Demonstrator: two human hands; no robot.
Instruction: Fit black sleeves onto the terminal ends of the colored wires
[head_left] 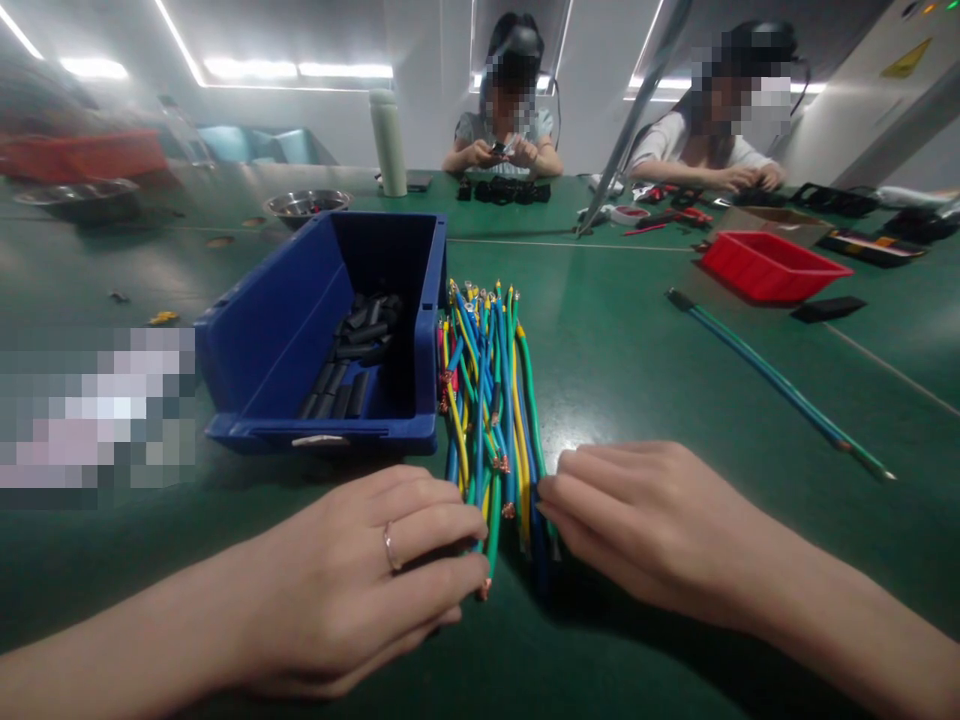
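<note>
- In the head view, our wire bundle [481,400] lies lengthwise on the green table [615,360], between our hands, just beside the blue bin [255,350].
- Our left hand [360,580] has its fingers curled close together at the bundle's left side; our right hand [637,510] has bunched fingertips at its right. We cannot tell whether either pinches a wire.
- We judge the wires light, springy and smooth; we'd grip the insulation, sparing the easily splayed copper ends [509,511].
- The bin's wall crowds our left; room opens rightward, towards the separate wire pair [780,372].
</note>
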